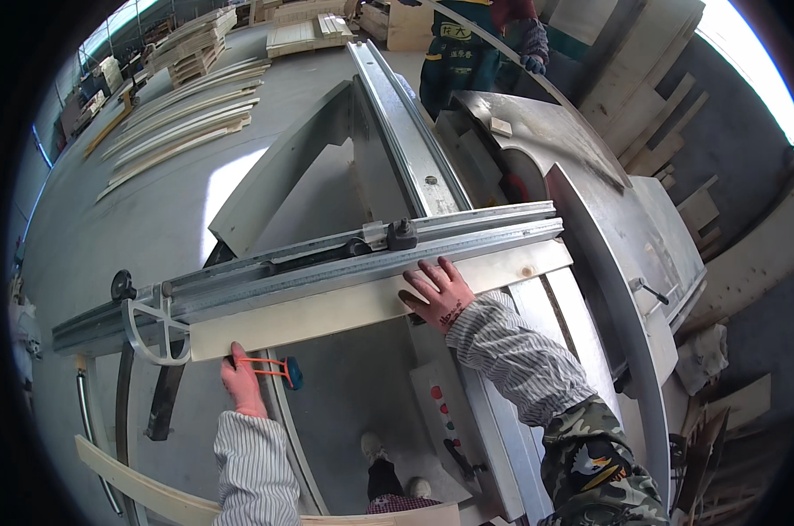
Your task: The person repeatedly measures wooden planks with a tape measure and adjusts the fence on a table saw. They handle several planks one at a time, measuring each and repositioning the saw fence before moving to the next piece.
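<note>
A long pale wooden board (pixel 362 302) lies along the metal fence (pixel 283 285) of a sliding table saw. My right hand (pixel 441 294) rests on the board's right half, palm down with fingers spread. At the left end, my left hand (pixel 242 381) grips the board's near edge, its thumb at the edge and the other fingers mostly hidden. Beside it, a thin orange two-armed piece with a blue end (pixel 293 373) sticks out to the right; whether this hand holds it is unclear. A curved metal end stop (pixel 157 333) stands at the board's left end.
The saw blade (pixel 524 174) shows beyond the fence's right end, near the metal saw table (pixel 581 145). Across it, a person's gloved hand (pixel 534 63) is by a long wood strip (pixel 537 74). Wood strips (pixel 186 123) lie on the floor at far left. A control panel (pixel 445 416) sits below.
</note>
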A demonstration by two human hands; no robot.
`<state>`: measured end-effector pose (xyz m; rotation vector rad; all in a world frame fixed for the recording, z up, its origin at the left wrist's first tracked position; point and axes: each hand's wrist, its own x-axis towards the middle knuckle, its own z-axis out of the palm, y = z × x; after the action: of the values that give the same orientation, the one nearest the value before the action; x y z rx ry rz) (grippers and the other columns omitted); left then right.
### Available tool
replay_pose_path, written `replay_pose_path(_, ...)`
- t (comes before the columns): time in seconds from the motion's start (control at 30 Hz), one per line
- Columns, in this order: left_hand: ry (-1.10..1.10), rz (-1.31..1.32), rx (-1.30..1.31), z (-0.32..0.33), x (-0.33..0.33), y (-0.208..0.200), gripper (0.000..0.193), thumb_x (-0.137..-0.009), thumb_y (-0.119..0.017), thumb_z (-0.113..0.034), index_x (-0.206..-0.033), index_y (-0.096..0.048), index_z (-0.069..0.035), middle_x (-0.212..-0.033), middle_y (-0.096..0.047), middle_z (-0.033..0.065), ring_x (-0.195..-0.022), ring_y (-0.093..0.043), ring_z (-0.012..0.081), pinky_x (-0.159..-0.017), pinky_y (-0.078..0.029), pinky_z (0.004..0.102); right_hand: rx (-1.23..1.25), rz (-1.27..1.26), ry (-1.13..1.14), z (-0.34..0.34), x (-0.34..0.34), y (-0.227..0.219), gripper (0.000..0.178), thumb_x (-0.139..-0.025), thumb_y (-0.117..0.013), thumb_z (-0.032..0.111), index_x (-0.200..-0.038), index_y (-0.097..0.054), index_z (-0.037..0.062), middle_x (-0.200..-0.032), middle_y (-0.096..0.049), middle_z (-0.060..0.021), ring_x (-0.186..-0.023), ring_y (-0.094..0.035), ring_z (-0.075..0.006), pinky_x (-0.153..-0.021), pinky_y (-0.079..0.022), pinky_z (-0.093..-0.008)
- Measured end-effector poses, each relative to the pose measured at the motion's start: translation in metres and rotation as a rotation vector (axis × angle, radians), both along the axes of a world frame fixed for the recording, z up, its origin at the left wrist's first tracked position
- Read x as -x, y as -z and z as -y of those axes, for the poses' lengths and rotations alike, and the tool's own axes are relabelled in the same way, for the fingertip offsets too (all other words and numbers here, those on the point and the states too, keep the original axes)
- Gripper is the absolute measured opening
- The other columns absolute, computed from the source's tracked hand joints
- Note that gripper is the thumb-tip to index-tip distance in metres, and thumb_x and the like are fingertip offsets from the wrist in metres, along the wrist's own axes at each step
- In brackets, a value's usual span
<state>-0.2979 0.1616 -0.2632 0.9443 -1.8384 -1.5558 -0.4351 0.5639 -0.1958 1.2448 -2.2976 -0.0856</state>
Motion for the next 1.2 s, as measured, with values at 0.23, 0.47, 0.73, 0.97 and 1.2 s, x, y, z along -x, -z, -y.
replay_pose_path(0.23, -0.094, -0.211, -0.247, -0.02, -0.004, -0.039, 0.039, -0.099, -0.059, -0.03, -0.116, -0.055, 0.005, -0.111, -0.06, 0.0105, -0.099, -0.055, 0.0175, -0.089, -0.046, 0.0336, 0.058, 0.196, -0.159, -0.007, -0.039, -0.044, 0.022, -0.083, -0.064, 0.017, -0.101, -0.068, 0.0054, -0.118, -0.06, -0.0107, -0.108, -0.058, -0.0268, -0.094, -0.048, -0.0462)
replay_pose_path(0.47, -0.025, -0.239, -0.363, -0.09, -0.092, -0.096, 0.031, -0.1, -0.057, -0.029, -0.111, -0.05, 0.0, -0.105, -0.056, 0.0078, -0.089, -0.052, 0.0151, -0.077, -0.049, 0.0323, -0.012, 0.304, -0.287, -0.077, -0.164, -0.112, 0.027, -0.068, -0.07, 0.006, -0.094, -0.069, 0.001, -0.108, -0.065, -0.0141, -0.096, -0.066, -0.0291, -0.085, -0.055, -0.0423)
replay_pose_path(0.73, 0.403, 0.193, -0.011, -0.128, -0.18, -0.18, 0.041, -0.104, -0.046, -0.041, -0.099, -0.059, -0.002, -0.08, -0.069, 0.0111, -0.071, -0.067, 0.0185, -0.068, -0.054, 0.0302, 0.031, 0.46, -0.178, -0.104, -0.249, -0.049, 0.031, -0.073, -0.066, 0.01, -0.103, -0.069, 0.0026, -0.113, -0.066, -0.0144, -0.104, -0.066, -0.0291, -0.088, -0.054, -0.0422)
replay_pose_path(0.97, 0.432, -0.343, -0.268, -0.175, -0.221, -0.297, 0.046, -0.106, -0.038, -0.041, -0.105, -0.058, 0.001, -0.086, -0.068, 0.0136, -0.076, -0.069, 0.0226, -0.076, -0.057, 0.0347, 0.442, 1.032, 0.033, -0.069, -0.289, -0.068, 0.041, -0.087, -0.066, 0.035, -0.113, -0.067, 0.0033, -0.122, -0.064, -0.0135, -0.114, -0.06, -0.0298, -0.097, -0.048, -0.0482)
replay_pose_path(1.2, 1.089, -0.496, 0.086, -0.26, -0.249, -0.293, 0.039, -0.09, -0.065, -0.025, -0.117, -0.059, 0.002, -0.108, -0.067, 0.0163, -0.102, -0.066, 0.0318, -0.092, -0.053, 0.0437, 1.366, 2.605, -0.04, -0.008, -0.318, -0.118, 0.112, -0.081, -0.051, 0.079, -0.155, -0.008, 0.0064, -0.151, -0.035, -0.0208, -0.126, -0.051, -0.0347, -0.104, -0.043, -0.0563)
